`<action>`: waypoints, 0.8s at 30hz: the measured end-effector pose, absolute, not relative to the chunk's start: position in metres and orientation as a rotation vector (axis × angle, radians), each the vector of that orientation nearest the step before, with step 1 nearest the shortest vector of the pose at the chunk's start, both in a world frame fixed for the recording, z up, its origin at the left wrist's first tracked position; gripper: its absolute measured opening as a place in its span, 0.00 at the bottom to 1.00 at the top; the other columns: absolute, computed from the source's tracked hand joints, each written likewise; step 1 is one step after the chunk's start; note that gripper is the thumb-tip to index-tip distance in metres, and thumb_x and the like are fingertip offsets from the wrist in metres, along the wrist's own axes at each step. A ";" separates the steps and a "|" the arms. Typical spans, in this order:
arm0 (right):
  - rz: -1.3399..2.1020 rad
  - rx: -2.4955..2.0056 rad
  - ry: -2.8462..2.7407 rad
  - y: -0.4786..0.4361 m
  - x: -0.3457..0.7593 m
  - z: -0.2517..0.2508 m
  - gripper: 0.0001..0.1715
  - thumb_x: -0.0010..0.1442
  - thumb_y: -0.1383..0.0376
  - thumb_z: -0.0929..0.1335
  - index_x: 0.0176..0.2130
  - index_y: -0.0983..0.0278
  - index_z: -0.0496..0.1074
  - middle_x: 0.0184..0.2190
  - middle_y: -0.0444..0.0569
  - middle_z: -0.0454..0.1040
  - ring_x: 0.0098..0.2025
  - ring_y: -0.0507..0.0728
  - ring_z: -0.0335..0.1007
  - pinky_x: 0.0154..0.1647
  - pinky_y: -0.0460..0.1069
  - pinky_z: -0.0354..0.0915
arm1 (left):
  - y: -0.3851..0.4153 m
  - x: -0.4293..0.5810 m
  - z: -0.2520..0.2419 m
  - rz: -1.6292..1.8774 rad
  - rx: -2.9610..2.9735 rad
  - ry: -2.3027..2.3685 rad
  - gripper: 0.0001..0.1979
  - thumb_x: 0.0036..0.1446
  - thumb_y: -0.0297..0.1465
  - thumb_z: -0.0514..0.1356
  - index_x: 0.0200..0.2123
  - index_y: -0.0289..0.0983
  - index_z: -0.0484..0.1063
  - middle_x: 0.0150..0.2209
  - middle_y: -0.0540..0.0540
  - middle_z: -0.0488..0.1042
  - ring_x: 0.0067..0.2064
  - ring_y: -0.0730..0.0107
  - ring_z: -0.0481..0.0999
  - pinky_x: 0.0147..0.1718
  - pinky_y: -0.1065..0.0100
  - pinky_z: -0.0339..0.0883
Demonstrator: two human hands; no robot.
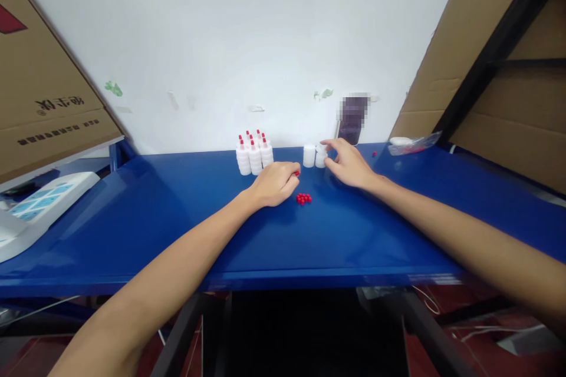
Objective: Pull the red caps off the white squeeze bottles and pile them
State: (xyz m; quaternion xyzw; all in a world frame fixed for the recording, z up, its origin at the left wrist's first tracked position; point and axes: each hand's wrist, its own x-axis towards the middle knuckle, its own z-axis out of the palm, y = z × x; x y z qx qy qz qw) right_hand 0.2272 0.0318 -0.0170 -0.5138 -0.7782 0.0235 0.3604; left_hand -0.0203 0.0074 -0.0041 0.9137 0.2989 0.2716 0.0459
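Observation:
My left hand is closed in a pinch over the blue table, with a small red cap at its fingertips. Just in front of it lies a little cluster of red caps. My right hand is at a small white bottle, thumb and index finger apart. Its index finger passes over the bottle's top and the thumb is by its right side; firm contact cannot be made out. A second white bottle stands upright to the left. Several white bottles with red tips stand grouped left of my left hand.
A dark-screened phone leans against the wall behind my right hand. One red bit and a clear plastic bag lie at the right. A white device sits far left, with cardboard above it. The blue table ends towards me.

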 end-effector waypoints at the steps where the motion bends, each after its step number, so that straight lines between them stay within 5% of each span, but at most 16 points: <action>1: 0.063 -1.327 -2.014 0.031 0.227 -0.017 0.29 0.60 0.65 0.64 0.59 0.65 0.71 0.52 0.58 0.73 0.39 0.61 0.73 0.45 0.59 0.69 | 0.007 -0.020 -0.004 0.827 2.788 0.915 0.07 0.58 0.29 0.47 0.27 0.39 0.59 0.26 0.48 0.67 0.27 0.67 0.63 0.30 0.63 0.56; 10: 0.051 -1.348 -2.043 0.033 0.228 -0.020 0.24 0.61 0.64 0.64 0.55 0.65 0.75 0.55 0.58 0.72 0.41 0.62 0.75 0.48 0.60 0.70 | 0.007 -0.020 -0.005 0.797 2.782 0.942 0.07 0.58 0.29 0.47 0.27 0.39 0.59 0.26 0.49 0.67 0.27 0.68 0.63 0.29 0.63 0.55; 24: 0.016 -1.201 -2.039 0.028 0.228 -0.018 0.21 0.60 0.66 0.65 0.51 0.64 0.76 0.49 0.55 0.74 0.31 0.57 0.72 0.44 0.58 0.69 | 0.008 -0.022 -0.008 0.789 2.835 0.973 0.11 0.65 0.32 0.48 0.38 0.36 0.69 0.36 0.45 0.72 0.36 0.65 0.70 0.36 0.63 0.63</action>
